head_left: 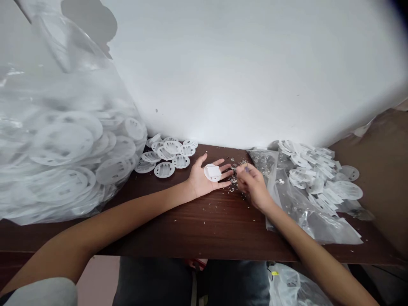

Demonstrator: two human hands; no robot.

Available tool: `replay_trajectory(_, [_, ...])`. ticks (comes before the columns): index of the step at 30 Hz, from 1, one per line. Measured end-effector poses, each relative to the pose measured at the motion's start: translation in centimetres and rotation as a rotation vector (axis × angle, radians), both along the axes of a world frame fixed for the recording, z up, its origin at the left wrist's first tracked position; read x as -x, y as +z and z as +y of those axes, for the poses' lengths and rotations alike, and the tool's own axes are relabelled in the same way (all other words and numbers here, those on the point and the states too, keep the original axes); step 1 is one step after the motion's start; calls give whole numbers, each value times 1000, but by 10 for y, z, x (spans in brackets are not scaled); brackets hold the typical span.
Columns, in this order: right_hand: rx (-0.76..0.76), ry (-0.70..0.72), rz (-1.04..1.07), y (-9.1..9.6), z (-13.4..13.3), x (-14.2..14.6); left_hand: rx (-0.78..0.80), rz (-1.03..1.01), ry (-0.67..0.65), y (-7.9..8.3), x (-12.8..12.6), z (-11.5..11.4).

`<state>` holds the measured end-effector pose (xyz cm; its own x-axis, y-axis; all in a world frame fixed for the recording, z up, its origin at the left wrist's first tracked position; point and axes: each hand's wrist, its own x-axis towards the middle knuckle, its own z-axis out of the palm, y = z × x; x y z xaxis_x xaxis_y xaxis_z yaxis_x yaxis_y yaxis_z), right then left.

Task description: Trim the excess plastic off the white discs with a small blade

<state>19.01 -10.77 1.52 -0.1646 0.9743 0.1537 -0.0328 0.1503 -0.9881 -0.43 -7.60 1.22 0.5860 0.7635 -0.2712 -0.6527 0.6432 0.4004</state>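
My left hand (206, 178) lies palm up on the dark wooden table (204, 229), fingers spread, with a white round plastic disc (212, 173) resting on the palm. My right hand (251, 183) is just right of it, fingers pinched together over a scatter of tiny metal pieces (236, 170) on the table. What the pinch holds is too small to make out.
A big clear bag of white discs (63, 148) fills the left. Loose slotted discs (168, 155) lie behind my left hand. A clear bag of small parts (296, 204) and a heap of white plastic pieces (318, 170) sit right. A white wall stands behind.
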Motion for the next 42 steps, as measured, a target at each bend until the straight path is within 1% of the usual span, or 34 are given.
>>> replay_trajectory(2, [33, 49, 135, 6, 3, -7, 25, 27, 13, 0, -2, 1])
replay_trajectory(4, [24, 92, 169, 11, 6, -12, 20, 62, 9, 0, -5, 1])
replay_trajectory(7, [36, 127, 109, 15, 8, -14, -3, 93, 26, -3, -9, -1])
replay_trajectory(11, [8, 100, -13, 16, 9, -16, -32, 40, 28, -6, -8, -3])
replay_trajectory(13, [-61, 55, -168, 15, 9, -19, -46, -25, -5, -6, -5, -3])
replay_trajectory(15, [-181, -4, -382, 13, 9, -22, -53, -68, -43, -5, -2, -3])
replay_trajectory(17, [-307, -28, -583, 10, 7, -22, -51, -65, -58, -4, -1, -2])
replay_trajectory(18, [-356, -27, -654, 9, 6, -21, -49, -43, -40, -4, -2, -3])
replay_trajectory(20, [-423, -23, -722, 8, 3, -18, -57, 23, 40, -5, -4, -4])
replay_trajectory(22, [-467, -40, -726, 7, 1, -15, -99, 83, 112, -6, -8, -5])
replay_trajectory(23, [-490, -51, -725, 7, 1, -15, -129, 103, 115, -6, -9, -6])
replay_trajectory(26, [-551, -97, -750, 6, 3, -17, -215, 163, 30, -5, -10, -5])
replay_trajectory(28, [-558, -149, -761, 6, 5, -19, -275, 239, -16, -3, -8, -3])
replay_trajectory(30, [-543, -206, -757, 6, 7, -22, -354, 321, -28, 0, -6, -1])
replay_trajectory(33, [-518, -239, -767, 6, 8, -23, -473, 389, -40, 3, -3, 2])
replay_trajectory(37, [-507, -171, -838, 3, 9, -23, -581, 497, -41, 3, 1, 5])
replay_trajectory(40, [-520, -102, -947, 1, 9, -22, -602, 563, -37, 0, 2, 7])
replay_trajectory(42, [-516, -84, -1039, 1, 8, -22, -608, 557, -28, -3, 2, 7])
